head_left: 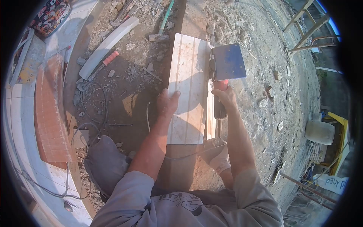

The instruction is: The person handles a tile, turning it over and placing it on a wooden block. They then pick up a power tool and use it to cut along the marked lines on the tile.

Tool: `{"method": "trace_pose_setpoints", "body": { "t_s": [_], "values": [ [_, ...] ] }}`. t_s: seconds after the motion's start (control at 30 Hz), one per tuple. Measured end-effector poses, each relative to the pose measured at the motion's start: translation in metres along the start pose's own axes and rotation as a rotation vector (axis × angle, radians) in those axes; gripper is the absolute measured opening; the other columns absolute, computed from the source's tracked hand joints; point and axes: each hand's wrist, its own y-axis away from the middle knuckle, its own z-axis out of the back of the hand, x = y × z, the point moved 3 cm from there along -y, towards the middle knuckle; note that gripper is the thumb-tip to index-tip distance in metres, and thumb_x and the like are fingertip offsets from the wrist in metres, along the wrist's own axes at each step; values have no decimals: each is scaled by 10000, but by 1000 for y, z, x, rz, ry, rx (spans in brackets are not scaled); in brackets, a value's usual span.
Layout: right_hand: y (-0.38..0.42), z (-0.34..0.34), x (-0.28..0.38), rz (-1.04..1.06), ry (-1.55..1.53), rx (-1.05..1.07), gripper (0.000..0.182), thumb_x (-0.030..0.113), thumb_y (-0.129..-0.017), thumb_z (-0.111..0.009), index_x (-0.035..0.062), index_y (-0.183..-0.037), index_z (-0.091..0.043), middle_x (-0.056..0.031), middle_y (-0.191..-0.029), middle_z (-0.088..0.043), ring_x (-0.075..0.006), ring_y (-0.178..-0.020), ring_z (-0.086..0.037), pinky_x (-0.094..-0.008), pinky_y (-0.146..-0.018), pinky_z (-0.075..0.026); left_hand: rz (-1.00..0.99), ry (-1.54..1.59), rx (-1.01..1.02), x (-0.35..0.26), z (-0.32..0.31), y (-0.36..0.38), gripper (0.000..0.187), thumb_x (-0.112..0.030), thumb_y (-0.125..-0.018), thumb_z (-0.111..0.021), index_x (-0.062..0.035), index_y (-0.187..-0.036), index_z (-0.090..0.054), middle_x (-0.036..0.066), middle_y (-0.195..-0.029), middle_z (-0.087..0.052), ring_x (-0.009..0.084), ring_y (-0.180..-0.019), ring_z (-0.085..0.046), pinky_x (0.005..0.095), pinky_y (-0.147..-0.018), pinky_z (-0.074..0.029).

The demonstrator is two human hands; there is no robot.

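A long pale panel [189, 87] with lengthwise lines lies in front of me, partly in shadow. My left hand [168, 102] grips its left edge, with the thumb on top and the fingers hidden beneath. My right hand [227, 96] is wrapped round the handle of a power tool [220, 109] with a red part. The tool's blue rectangular plate [228, 62] stands beside the panel's upper right edge. Whether its blade touches the panel cannot be made out. A cord runs from the tool's lower end.
Rubble covers the ground, with a hammer [159, 37], a red-handled tool [110, 58] and a pale strip [109, 47]. Reddish boards [51, 113] lie left beside loose cables. A barrel [320, 132] and wooden frame [308, 32] stand right.
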Motion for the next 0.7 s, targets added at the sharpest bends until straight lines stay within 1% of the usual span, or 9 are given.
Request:
{"method": "trace_pose_setpoints", "body": {
  "t_s": [0.17,0.27,0.47,0.7],
  "values": [
    [-2,1,4,-13,16,-6,698,366,-642,-793,-98,-1129,-604,-191,-947,-683,-268,-806,-683,-371,-739,-543,9,34,-4,-4,2,3,454,-386,-807,-742,13,-992,-630,257,-972,-690,425,-951,-668,495,-847,-506],
    [-6,0,3,-12,33,-6,708,368,-640,-792,-100,-1136,-601,-196,-950,-684,-274,-812,-685,-370,-746,-545,-5,0,-7,-2,1,1,454,-387,-808,-742,14,-990,-629,258,-974,-689,427,-951,-667,494,-844,-507],
    [-15,-1,1,41,22,-40,718,360,-641,-789,-104,-1154,-597,-205,-972,-689,-276,-827,-689,-370,-757,-547,-27,14,-15,2,-1,0,453,-389,-811,-740,13,-986,-627,257,-975,-687,431,-942,-666,497,-834,-508],
    [-16,1,10,-4,-6,-5,715,354,-635,-790,-93,-1160,-603,-203,-991,-693,-269,-826,-693,-363,-752,-548,-16,31,-13,-2,1,3,429,-378,-816,-739,7,-963,-622,247,-945,-692,428,-920,-670,493,-821,-509]
  ]
}}
